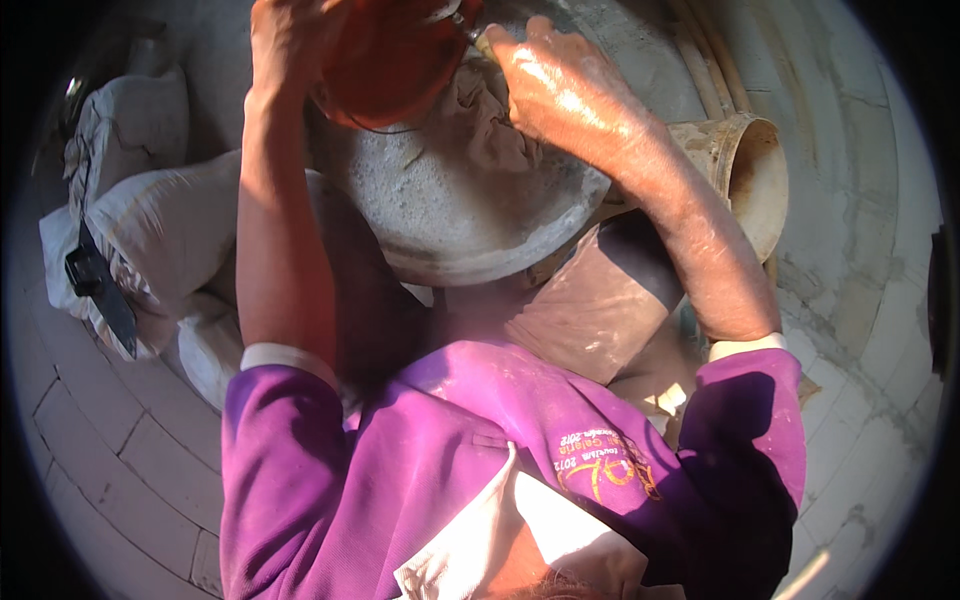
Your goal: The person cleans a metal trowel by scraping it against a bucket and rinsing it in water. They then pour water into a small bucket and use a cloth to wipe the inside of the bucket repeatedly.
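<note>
At the top of the head view, my left hand is closed on the side of a reddish-orange rounded vessel; its fingertips are partly hidden. My right hand is closed round the pale handle of a small tool with a shiny metal part. That metal part meets the vessel's right side, but its exact shape is too small to tell. Beneath both hands lies a wide, round grey pan-like surface, coated in pale dust. A crumpled brownish cloth rests on it, beside my right hand.
Stuffed white sacks are piled at the left, with a black strap and buckle over them. A pale cylindrical bucket lies on its side at the right. Long poles stretch behind it. Grey bricks pave the floor.
</note>
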A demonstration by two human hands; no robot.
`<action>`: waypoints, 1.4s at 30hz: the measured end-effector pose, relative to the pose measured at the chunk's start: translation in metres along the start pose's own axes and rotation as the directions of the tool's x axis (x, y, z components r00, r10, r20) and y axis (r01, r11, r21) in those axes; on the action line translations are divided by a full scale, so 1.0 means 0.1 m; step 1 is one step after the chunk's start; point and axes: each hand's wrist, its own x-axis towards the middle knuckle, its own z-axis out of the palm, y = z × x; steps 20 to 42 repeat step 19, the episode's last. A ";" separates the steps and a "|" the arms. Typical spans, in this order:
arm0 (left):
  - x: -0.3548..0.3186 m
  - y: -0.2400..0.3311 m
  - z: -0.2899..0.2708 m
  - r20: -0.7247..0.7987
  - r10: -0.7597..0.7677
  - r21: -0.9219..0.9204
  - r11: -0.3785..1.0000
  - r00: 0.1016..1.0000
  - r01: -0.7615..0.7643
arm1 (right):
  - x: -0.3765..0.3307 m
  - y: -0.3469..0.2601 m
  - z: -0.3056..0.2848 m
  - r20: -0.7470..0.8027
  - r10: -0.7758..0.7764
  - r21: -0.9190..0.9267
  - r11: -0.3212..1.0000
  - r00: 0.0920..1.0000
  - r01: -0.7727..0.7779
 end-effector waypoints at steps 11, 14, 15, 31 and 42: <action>0.23 0.35 0.31 0.264 -0.002 0.000 1.000 0.965 0.002 | 0.45 -0.32 0.50 0.387 0.191 -0.498 0.866 0.902 0.031; 0.23 0.25 0.30 0.187 0.025 0.032 0.999 0.982 -0.031 | 0.42 -0.41 0.56 0.417 0.190 -0.457 0.889 0.889 0.025; 0.22 0.21 0.31 0.119 0.038 0.033 0.999 0.992 -0.043 | 0.36 -0.43 0.67 0.366 0.245 -0.527 0.850 0.898 -0.017; 0.22 0.06 0.39 0.002 0.095 0.062 0.994 0.996 -0.095 | 0.21 -0.44 1.01 0.432 0.314 -0.321 0.929 0.845 -0.181; 0.22 0.06 0.39 0.002 0.095 0.062 0.994 0.996 -0.095 | 0.21 -0.44 1.01 0.432 0.314 -0.321 0.929 0.845 -0.181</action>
